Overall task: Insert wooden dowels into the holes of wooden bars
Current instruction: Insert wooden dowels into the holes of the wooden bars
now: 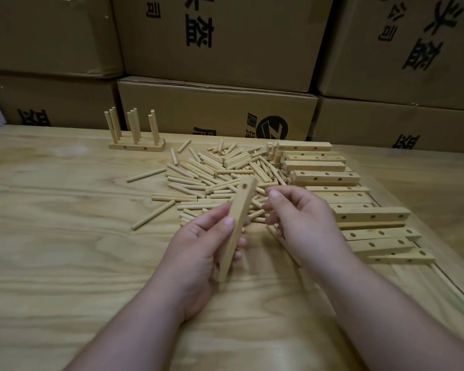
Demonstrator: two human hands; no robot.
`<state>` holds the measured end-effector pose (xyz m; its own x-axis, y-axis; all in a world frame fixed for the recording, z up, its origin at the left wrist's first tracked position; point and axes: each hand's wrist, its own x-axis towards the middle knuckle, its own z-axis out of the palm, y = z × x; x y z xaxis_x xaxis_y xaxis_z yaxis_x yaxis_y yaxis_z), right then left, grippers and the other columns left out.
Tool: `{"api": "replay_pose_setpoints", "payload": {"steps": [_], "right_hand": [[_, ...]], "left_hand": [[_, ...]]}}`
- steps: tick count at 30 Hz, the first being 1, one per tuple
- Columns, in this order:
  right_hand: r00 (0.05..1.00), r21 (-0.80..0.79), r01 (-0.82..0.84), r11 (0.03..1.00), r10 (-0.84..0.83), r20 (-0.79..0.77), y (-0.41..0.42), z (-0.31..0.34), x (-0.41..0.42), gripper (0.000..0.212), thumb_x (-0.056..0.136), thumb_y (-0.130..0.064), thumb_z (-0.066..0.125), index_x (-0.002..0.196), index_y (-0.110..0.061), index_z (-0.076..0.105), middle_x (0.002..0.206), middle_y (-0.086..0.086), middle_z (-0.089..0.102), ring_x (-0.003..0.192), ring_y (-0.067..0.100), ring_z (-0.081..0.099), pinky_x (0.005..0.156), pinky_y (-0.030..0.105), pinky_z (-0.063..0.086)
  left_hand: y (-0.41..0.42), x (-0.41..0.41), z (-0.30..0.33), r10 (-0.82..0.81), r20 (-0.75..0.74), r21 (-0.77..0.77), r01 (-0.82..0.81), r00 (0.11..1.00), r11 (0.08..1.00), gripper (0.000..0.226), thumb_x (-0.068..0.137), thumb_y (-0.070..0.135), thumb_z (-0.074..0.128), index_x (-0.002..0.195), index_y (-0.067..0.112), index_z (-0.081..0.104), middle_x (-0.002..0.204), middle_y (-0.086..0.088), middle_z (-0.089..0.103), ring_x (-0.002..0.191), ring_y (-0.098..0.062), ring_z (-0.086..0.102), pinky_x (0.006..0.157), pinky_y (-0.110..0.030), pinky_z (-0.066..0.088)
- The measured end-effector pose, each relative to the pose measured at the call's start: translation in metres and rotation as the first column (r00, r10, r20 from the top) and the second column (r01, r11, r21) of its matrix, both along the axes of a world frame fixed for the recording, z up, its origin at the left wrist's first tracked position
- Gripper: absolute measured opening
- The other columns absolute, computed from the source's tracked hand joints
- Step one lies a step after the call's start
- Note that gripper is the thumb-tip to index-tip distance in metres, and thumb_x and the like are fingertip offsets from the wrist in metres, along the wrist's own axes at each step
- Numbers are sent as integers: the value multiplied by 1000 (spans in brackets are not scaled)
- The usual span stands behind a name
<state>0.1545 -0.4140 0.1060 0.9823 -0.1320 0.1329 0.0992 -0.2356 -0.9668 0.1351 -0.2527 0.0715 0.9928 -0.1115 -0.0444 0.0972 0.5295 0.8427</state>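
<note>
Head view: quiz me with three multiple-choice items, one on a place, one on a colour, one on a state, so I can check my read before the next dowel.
1. Where do the finished bars with upright dowels stand?
A. far left of the dowel pile
B. on the stack of bars at right
C. in the right hand

2. What colour is the print on the cardboard boxes?
A. red
B. black
C. green

3. What is the left hand doing?
A. lying flat on the table
B. gripping a bar
C. lifting a box

Key:
1 A: the finished bars stand far left of the dowel pile.
2 B: the cardboard boxes bear black characters.
3 B: the left hand curls round a bar.
</note>
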Motion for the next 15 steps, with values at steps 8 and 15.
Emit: {"api": "replay_pose_setpoints", "payload": {"steps": [8,15], "right_hand": [[938,-676,-221,703,343,50,20,-38,-15,28,90,-45,67,116,-34,68,108,-22,50,90,-6,53,75,5,39],[945,-758,-177,628,323,47,23,-40,-12,41,85,-58,65,119,-34,67,105,-22,44,93,0,52,87,27,49]], "left_hand": [[20,11,9,225,-120,-264,-250,967,932,32,95,18,51,121,13,70,80,0,58,61,-14,50,48,-24,43],[21,13,10,306,-195,-221,-346,932,912,28,99,26,51,115,14,71,78,0,59,59,-15,47,49,-26,39]]}}
